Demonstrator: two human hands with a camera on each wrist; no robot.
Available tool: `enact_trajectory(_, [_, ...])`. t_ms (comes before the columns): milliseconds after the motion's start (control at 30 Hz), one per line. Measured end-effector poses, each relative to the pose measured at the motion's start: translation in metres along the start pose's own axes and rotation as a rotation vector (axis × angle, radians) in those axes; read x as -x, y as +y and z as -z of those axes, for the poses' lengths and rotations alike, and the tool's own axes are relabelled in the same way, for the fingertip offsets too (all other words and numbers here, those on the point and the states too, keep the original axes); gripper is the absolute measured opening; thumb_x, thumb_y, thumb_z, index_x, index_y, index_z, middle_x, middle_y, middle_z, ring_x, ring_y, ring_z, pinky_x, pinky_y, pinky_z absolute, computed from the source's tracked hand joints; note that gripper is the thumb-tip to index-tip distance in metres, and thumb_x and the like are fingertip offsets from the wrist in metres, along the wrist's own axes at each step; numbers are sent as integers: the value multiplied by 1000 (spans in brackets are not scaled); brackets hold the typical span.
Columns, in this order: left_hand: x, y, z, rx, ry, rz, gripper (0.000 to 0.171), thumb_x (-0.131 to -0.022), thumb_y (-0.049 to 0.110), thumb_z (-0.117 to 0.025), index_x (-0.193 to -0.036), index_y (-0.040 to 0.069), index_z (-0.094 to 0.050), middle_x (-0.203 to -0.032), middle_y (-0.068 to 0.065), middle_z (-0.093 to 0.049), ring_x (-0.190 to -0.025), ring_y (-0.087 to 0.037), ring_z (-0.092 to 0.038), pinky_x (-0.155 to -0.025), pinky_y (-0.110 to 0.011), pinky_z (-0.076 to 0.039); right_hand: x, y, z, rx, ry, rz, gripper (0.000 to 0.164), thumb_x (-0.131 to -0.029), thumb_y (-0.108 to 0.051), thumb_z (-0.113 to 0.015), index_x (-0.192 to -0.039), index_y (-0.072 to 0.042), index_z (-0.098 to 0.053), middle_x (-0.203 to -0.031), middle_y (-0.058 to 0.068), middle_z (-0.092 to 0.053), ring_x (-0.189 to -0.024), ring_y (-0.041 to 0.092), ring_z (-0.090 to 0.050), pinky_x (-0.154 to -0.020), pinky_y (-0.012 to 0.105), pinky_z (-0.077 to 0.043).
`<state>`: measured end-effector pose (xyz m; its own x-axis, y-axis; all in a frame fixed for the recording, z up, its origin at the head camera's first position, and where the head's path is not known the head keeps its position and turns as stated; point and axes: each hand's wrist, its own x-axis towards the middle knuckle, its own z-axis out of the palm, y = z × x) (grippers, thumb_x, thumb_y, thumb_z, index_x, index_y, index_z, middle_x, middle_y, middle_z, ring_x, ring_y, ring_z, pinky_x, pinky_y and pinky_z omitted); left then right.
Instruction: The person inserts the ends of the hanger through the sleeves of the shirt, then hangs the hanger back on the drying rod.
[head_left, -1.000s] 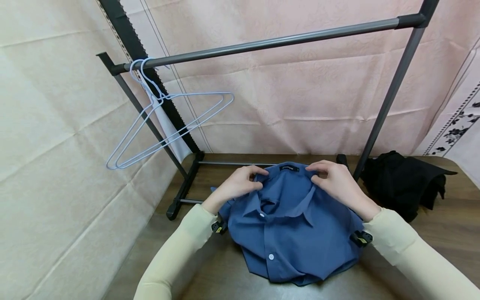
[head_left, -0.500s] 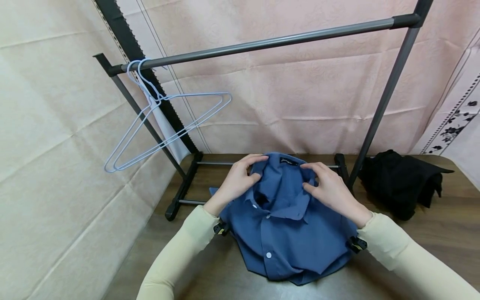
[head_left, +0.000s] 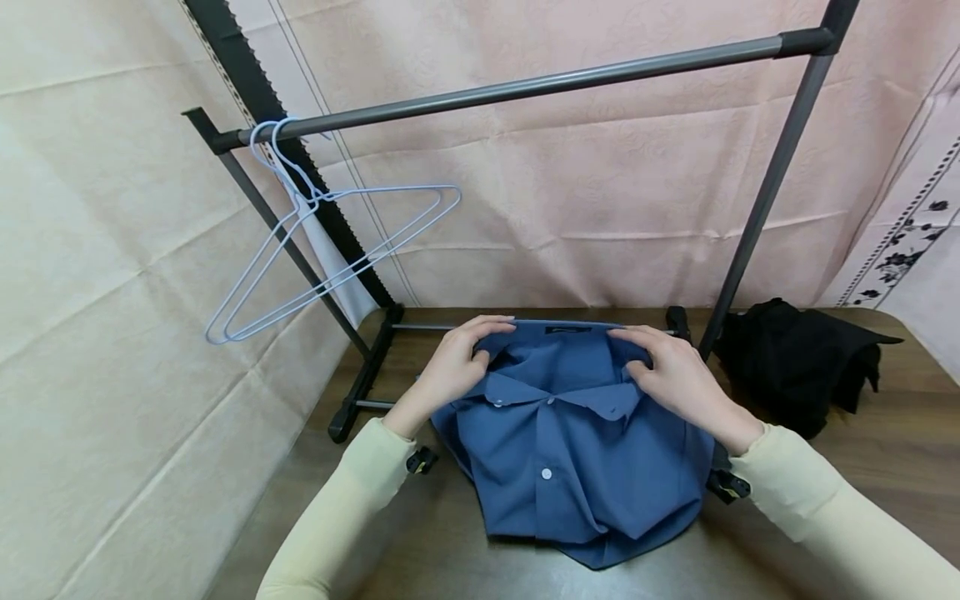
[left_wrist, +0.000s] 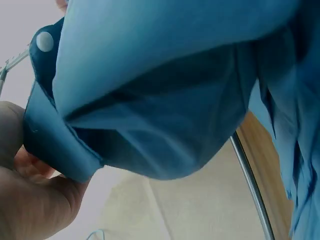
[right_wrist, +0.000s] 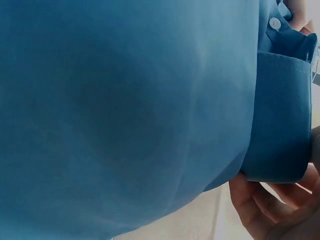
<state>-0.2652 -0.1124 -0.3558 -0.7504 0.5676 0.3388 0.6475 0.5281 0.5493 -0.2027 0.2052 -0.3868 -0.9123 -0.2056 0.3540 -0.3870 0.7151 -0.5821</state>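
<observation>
A blue button-up shirt [head_left: 577, 475] stands bunched over the table, its collar pulled wide and its dark neck label [head_left: 567, 330] showing at the back. My left hand [head_left: 453, 362] grips the left side of the collar; in the left wrist view, thumb and fingers [left_wrist: 37, 205] lie either side of the collar fabric [left_wrist: 60, 142]. At the opposite side, my right hand [head_left: 671, 375] holds the collar with curled fingers. The right wrist view has the fingers [right_wrist: 260, 202] at the lower collar edge [right_wrist: 280, 130]. White buttons run down the front, one of them [head_left: 546, 473] below the collar.
Two light-blue wire hangers [head_left: 330, 196] hang at the left end of a grey rack bar [head_left: 525, 90]. A crumpled black garment [head_left: 798, 362] lies on the wooden table [head_left: 885, 433] at right. Cloth curtains enclose the back and left.
The hands have spread apart, stretching the collar wider and flatter across the top. At half a second ago they were closer together, with the collar raised. The hangers stay put.
</observation>
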Motion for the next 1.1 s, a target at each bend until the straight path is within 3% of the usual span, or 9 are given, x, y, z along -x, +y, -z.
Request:
enact_trajectory(67, [3,-1,1,-16,-1,-12,53,-90,-16,-48,-132,11,-65,-146,0,-54,-112,-16,-55,-70,-32,-44,1,0,1,-4,-7,10,49,-93,3,-56,-141,-7,-58,-142,22,-53,-41,11,-41,-47,29,-40])
enact_trajectory(300, [12,-1,7,19,-9,8,55,-90,-17,-43,-131,12,-67,-143,0,-57,-113,-16,-56,-71,-34,-43,5,-5,12,-27,-45,30,49,-94,2,-56,-141,-11,-60,-137,17,-57,-48,11,-44,-52,29,-41])
enact_trajectory(367, [14,0,9,36,-13,17,55,-91,-16,-43,-131,13,-67,-142,2,-57,-109,-15,-56,-67,-33,-42,8,-6,16,-32,-48,23,48,-95,2,-55,-140,-11,-61,-135,16,-58,-52,12,-46,-52,29,-41])
enact_trajectory(467, [17,2,10,40,-23,30,55,-91,-15,-43,-130,15,-68,-141,4,-58,-77,-12,-55,-59,-30,-39,11,-6,18,-45,-47,8,47,-95,1,-54,-139,-14,-62,-136,16,-57,-48,12,-43,-48,29,-40])
enact_trajectory(600, [18,4,10,33,-22,39,54,-92,-15,-43,-129,16,-69,-140,5,-59,-47,-13,-30,-52,-28,-34,14,-3,16,-54,-32,1,47,-96,0,-53,-138,-17,-63,-137,16,-57,-40,11,-35,-42,28,-38])
enact_trajectory(767, [14,5,6,43,-3,31,54,-92,-14,-43,-129,15,-69,-140,6,-59,-71,-10,-53,-55,-29,-36,13,1,14,-43,7,11,47,-96,0,-53,-139,-14,-62,-135,15,-59,-41,10,-34,-42,28,-38])
enact_trajectory(867, [11,6,2,66,15,42,53,-93,-13,-42,-130,14,-69,-140,6,-59,-82,-9,-56,-55,-29,-36,11,0,13,-46,12,21,48,-95,1,-53,-142,-12,-59,-137,17,-58,-40,10,-34,-43,28,-39])
enact_trajectory(1000, [10,9,-4,102,3,65,56,-93,-12,-40,-136,14,-64,-145,9,-54,-48,-11,-30,-48,-27,-30,10,-3,9,-46,26,47,52,-95,2,-53,-146,-10,-54,-136,19,-58,-40,9,-35,-44,28,-39])
enact_trajectory(1100, [9,15,-8,134,-17,62,59,-93,-12,-39,-141,15,-60,-149,11,-50,-43,-14,-21,-45,-27,-27,10,-6,8,-49,47,64,55,-95,2,-54,-149,-11,-51,-125,17,-62,-41,8,-35,-45,28,-38])
